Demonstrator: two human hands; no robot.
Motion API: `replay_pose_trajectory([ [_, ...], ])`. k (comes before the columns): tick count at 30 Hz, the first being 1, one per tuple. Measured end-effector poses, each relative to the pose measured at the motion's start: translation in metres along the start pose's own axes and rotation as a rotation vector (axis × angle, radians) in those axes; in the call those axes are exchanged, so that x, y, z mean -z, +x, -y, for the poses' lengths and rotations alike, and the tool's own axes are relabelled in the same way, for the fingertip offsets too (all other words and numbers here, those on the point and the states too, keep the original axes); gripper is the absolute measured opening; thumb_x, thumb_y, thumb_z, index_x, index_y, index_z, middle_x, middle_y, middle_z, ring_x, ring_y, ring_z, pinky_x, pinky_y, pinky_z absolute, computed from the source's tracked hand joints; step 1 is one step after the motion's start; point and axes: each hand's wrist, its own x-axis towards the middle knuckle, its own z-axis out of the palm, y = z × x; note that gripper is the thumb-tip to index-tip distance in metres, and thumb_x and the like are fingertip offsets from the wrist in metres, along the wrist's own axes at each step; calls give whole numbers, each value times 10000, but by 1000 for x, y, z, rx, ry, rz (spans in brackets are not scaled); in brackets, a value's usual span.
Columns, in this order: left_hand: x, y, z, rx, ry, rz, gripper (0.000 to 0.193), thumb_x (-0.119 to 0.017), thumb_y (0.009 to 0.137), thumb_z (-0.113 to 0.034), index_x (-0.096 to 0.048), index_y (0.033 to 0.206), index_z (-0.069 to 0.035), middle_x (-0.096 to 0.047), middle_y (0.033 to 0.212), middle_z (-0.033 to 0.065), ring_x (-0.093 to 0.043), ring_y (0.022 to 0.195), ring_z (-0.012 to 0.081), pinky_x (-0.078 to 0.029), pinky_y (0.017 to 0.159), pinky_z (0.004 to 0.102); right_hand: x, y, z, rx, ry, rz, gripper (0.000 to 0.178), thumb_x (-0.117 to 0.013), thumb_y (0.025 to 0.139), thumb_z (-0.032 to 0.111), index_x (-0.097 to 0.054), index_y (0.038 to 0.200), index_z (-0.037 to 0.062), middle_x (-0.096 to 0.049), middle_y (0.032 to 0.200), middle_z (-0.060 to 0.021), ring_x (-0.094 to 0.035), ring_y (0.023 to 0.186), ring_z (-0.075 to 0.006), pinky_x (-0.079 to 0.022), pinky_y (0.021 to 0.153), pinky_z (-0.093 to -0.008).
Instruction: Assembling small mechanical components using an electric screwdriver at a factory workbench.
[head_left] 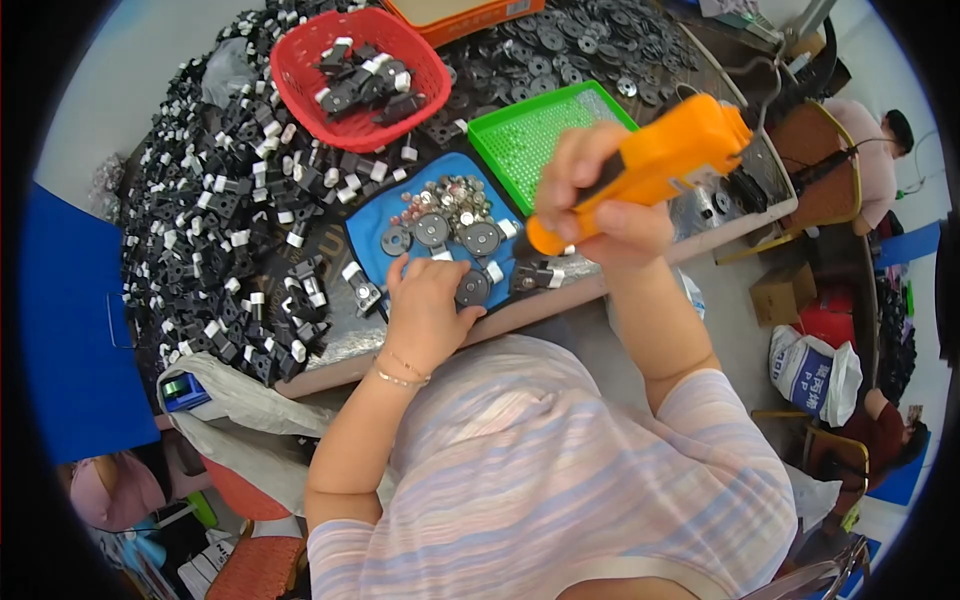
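My right hand (610, 200) is wrapped round an orange electric screwdriver (668, 142), raised over the front edge of the table and blurred at its tip. My left hand (432, 305) rests on a blue cloth (372, 235), thumb and fingers curved about a black round plastic part (473, 288) with a white piece beside it. Farther back on the cloth lie more black discs, such as a grey-centred one (481, 238), and a pile of small metal screws or caps (455, 197). Just left of my left hand sits a black-and-white part (360, 288).
A red basket (290, 75) with black parts stands at the back, beside a green perforated tray (495, 150). Heaps of black-and-white parts (220, 200) cover the left; black discs (560, 45) are piled at the far side. Other people sit at right and lower left.
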Motion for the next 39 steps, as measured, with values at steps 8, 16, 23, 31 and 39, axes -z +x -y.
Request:
replay_pose_trajectory([
  [8,99,106,34,-42,494,-487,662,-765,670,-232,-499,1270,-148,-501,1320,37,-449,1207,251,-234,1009,559,15,-13,24,141,-66,-200,272,-606,764,198,-500,966,50,-502,869,-86,-505,605,-149,-409,600,-288],
  [16,67,82,50,2,354,-332,536,-788,620,-196,-599,1118,-138,-586,1175,23,-485,1140,228,-278,971,490,34,-34,38,169,-151,-270,273,-598,757,181,-505,970,39,-501,864,-92,-507,604,-152,-411,596,-293],
  [23,0,87,15,-77,158,-47,458,-755,641,-146,-620,1076,-103,-603,1100,50,-510,1084,250,-336,925,437,31,-38,31,154,-170,-306,283,-628,740,151,-503,960,25,-508,855,-109,-514,601,-163,-423,587,-297],
  [31,-12,106,37,-160,25,-35,296,-679,687,-37,-654,981,-52,-605,1019,117,-560,934,303,-460,822,354,30,-48,39,191,-118,-344,264,-628,702,45,-504,925,-22,-532,834,-148,-536,602,-185,-462,576,-284],
  [39,30,97,48,455,-1661,131,242,-491,923,-85,-497,1145,11,-592,1080,112,-606,965,229,-520,820,320,30,-46,31,193,-100,-371,259,-626,691,31,-510,916,-23,-536,827,-145,-536,589,-181,-456,562,-280],
])
